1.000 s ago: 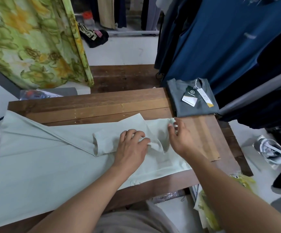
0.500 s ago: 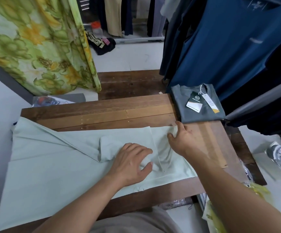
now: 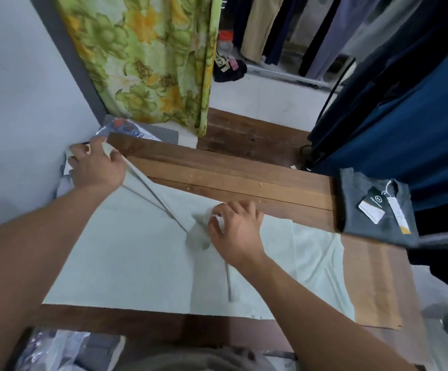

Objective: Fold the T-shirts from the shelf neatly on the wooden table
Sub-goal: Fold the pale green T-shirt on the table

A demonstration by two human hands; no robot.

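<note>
A pale mint T-shirt point(image 3: 126, 263) lies spread over the wooden table point(image 3: 233, 178), partly folded. My left hand point(image 3: 97, 167) is at the table's far left corner and grips the shirt's hem edge, pulling a taut fold line across the cloth. My right hand point(image 3: 236, 231) pinches the folded sleeve near the shirt's middle. A folded dark grey T-shirt point(image 3: 365, 210) with paper tags lies at the table's right end.
A green floral curtain point(image 3: 153, 57) hangs beyond the table's far left. Dark blue garments point(image 3: 405, 116) hang close over the right end. A grey wall runs along the left. Plastic-wrapped packs point(image 3: 57, 352) lie below the near edge.
My left hand left the sleeve and reached to the far left corner, taking the shirt's edge. My right hand shifted left onto the sleeve. The camera swung left.
</note>
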